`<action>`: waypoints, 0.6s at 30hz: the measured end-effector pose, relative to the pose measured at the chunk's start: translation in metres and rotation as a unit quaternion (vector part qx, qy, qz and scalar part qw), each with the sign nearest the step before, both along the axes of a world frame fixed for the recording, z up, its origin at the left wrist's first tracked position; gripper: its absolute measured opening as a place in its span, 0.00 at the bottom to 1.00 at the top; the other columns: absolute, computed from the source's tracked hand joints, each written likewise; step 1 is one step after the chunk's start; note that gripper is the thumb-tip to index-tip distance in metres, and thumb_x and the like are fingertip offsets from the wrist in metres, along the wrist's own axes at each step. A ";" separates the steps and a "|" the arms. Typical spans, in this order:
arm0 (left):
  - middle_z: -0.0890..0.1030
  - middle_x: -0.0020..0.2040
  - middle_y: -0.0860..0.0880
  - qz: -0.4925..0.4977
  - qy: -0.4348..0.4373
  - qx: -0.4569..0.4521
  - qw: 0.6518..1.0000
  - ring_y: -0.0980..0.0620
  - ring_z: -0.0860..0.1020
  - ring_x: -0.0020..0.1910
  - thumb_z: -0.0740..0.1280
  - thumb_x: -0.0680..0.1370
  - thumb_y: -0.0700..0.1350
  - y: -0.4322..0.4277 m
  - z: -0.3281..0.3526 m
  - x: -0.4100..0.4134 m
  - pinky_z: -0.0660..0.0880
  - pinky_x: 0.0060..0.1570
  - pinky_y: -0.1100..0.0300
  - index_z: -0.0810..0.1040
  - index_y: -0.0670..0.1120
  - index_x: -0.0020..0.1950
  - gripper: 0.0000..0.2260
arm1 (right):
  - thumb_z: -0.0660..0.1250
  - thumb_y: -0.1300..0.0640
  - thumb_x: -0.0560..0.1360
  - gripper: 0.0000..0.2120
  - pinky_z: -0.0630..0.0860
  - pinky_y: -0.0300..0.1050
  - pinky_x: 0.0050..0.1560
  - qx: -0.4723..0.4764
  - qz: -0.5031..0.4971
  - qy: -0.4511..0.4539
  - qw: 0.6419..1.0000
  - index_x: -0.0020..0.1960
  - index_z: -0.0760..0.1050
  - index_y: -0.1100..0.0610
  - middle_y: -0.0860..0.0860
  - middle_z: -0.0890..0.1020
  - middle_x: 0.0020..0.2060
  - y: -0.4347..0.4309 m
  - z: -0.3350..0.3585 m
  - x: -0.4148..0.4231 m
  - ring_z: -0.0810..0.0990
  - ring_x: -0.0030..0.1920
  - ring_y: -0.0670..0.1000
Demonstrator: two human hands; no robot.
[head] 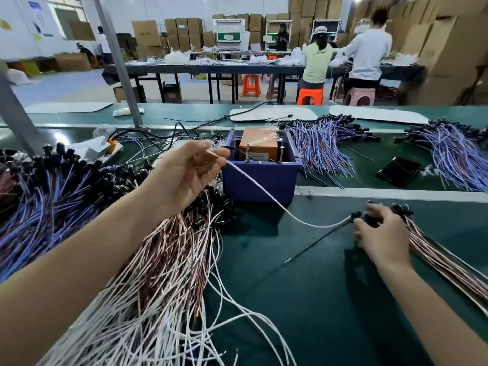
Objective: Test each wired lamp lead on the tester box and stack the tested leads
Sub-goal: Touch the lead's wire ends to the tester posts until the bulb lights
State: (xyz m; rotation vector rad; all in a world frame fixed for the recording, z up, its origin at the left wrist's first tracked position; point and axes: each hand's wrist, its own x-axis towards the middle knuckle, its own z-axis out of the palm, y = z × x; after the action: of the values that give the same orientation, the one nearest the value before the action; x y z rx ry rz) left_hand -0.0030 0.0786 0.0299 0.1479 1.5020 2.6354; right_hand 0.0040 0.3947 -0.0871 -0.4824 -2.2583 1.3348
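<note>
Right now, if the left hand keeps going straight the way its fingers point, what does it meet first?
The left hand, pinching the white lead, points toward the blue tester box; its near left wall likely comes first, though depth is unclear.

The worktop [317, 286] is dark green, and at 12 o'clock of the centre the tester box [261, 180] is deep blue, with an orange block [260, 143] inside. A white lead [264, 196] crosses the middle. The heap of leads [163, 273] at 7 o'clock is white mixed with copper-brown, the bundles [322, 146] at 2 o'clock are blue-violet, and the phone [397, 171] at 3 o'clock is black.
</note>
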 end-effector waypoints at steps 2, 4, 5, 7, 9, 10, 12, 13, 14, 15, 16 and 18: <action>0.84 0.38 0.44 0.005 0.021 0.016 1.000 0.55 0.82 0.33 0.67 0.71 0.42 0.006 -0.001 -0.005 0.78 0.33 0.69 0.74 0.40 0.39 0.06 | 0.71 0.68 0.71 0.10 0.77 0.40 0.48 0.167 0.084 0.084 0.979 0.48 0.81 0.55 0.50 0.79 0.43 -0.007 -0.001 0.012 0.80 0.38 0.53; 0.84 0.40 0.43 0.002 0.046 0.023 0.999 0.53 0.83 0.37 0.68 0.70 0.40 0.009 -0.003 -0.009 0.79 0.37 0.67 0.77 0.40 0.38 0.04 | 0.72 0.70 0.69 0.10 0.71 0.28 0.45 0.267 0.215 0.099 0.934 0.44 0.82 0.56 0.48 0.81 0.39 -0.018 -0.003 0.023 0.80 0.37 0.48; 0.84 0.41 0.42 0.002 0.056 0.023 0.998 0.51 0.84 0.40 0.67 0.70 0.39 0.010 -0.004 -0.010 0.79 0.39 0.66 0.77 0.40 0.40 0.02 | 0.72 0.70 0.69 0.10 0.71 0.29 0.46 0.302 0.269 0.090 0.910 0.45 0.83 0.57 0.49 0.82 0.40 -0.024 -0.005 0.025 0.81 0.38 0.49; 0.84 0.43 0.41 0.020 0.065 0.013 0.998 0.49 0.84 0.44 0.65 0.73 0.34 0.011 -0.010 -0.013 0.79 0.42 0.65 0.74 0.40 0.43 0.02 | 0.72 0.68 0.71 0.10 0.72 0.36 0.52 0.350 0.321 0.067 0.877 0.50 0.83 0.59 0.51 0.82 0.45 -0.032 -0.010 0.025 0.81 0.46 0.52; 0.84 0.43 0.40 0.061 0.063 -0.014 0.996 0.47 0.84 0.44 0.61 0.77 0.29 0.012 -0.017 -0.016 0.79 0.43 0.65 0.73 0.39 0.44 0.07 | 0.71 0.64 0.72 0.10 0.72 0.41 0.55 0.377 0.325 0.049 0.866 0.53 0.83 0.58 0.51 0.83 0.49 -0.040 -0.015 0.022 0.80 0.50 0.54; 0.84 0.42 0.40 0.081 0.064 -0.031 0.994 0.47 0.84 0.44 0.61 0.77 0.29 0.012 -0.021 -0.017 0.79 0.42 0.65 0.72 0.40 0.44 0.07 | 0.72 0.63 0.72 0.09 0.72 0.42 0.55 0.392 0.325 0.053 0.859 0.53 0.83 0.58 0.51 0.83 0.48 -0.043 -0.017 0.020 0.79 0.50 0.55; 0.84 0.41 0.41 0.114 0.067 -0.063 0.989 0.47 0.84 0.42 0.62 0.77 0.29 0.009 -0.028 -0.019 0.79 0.41 0.65 0.72 0.40 0.44 0.07 | 0.72 0.62 0.72 0.06 0.70 0.41 0.53 0.397 0.333 0.050 0.854 0.49 0.83 0.58 0.50 0.82 0.46 -0.047 -0.019 0.017 0.78 0.48 0.55; 0.85 0.40 0.42 0.126 0.064 -0.080 0.987 0.48 0.84 0.41 0.63 0.77 0.30 0.008 -0.030 -0.021 0.79 0.41 0.66 0.73 0.40 0.44 0.07 | 0.71 0.61 0.73 0.04 0.71 0.42 0.53 0.394 0.337 0.042 0.854 0.47 0.82 0.58 0.50 0.81 0.46 -0.047 -0.018 0.016 0.76 0.48 0.55; 0.85 0.39 0.43 0.139 0.057 -0.107 0.983 0.50 0.84 0.38 0.64 0.77 0.31 0.006 -0.033 -0.023 0.79 0.39 0.66 0.74 0.41 0.44 0.07 | 0.70 0.61 0.74 0.02 0.71 0.44 0.54 0.401 0.346 0.035 0.848 0.47 0.80 0.58 0.50 0.80 0.46 -0.048 -0.018 0.014 0.75 0.49 0.54; 0.85 0.38 0.45 0.152 0.049 -0.143 0.977 0.54 0.83 0.35 0.66 0.77 0.32 0.005 -0.034 -0.026 0.78 0.35 0.67 0.75 0.42 0.43 0.06 | 0.68 0.61 0.75 0.02 0.71 0.46 0.55 0.419 0.354 0.035 0.835 0.46 0.79 0.59 0.50 0.79 0.46 -0.048 -0.018 0.014 0.75 0.49 0.54; 0.84 0.37 0.47 0.167 0.044 -0.184 0.968 0.58 0.80 0.30 0.67 0.76 0.33 0.007 -0.037 -0.030 0.76 0.30 0.68 0.76 0.44 0.43 0.06 | 0.67 0.61 0.76 0.02 0.72 0.48 0.55 0.441 0.357 0.036 0.823 0.46 0.78 0.59 0.50 0.78 0.46 -0.049 -0.018 0.013 0.74 0.50 0.55; 0.83 0.34 0.50 0.194 0.042 -0.246 0.949 0.63 0.73 0.23 0.69 0.76 0.36 0.014 -0.043 -0.040 0.70 0.25 0.70 0.77 0.47 0.42 0.07 | 0.64 0.62 0.78 0.03 0.71 0.49 0.54 0.420 0.362 0.026 0.832 0.47 0.75 0.56 0.49 0.76 0.44 -0.057 -0.014 0.015 0.74 0.50 0.54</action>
State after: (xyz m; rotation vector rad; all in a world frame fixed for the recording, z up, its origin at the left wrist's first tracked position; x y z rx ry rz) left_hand -0.0426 0.0928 -0.0127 -0.0884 2.3738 2.4276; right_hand 0.0192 0.3378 -0.1012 0.7702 -2.7749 0.4366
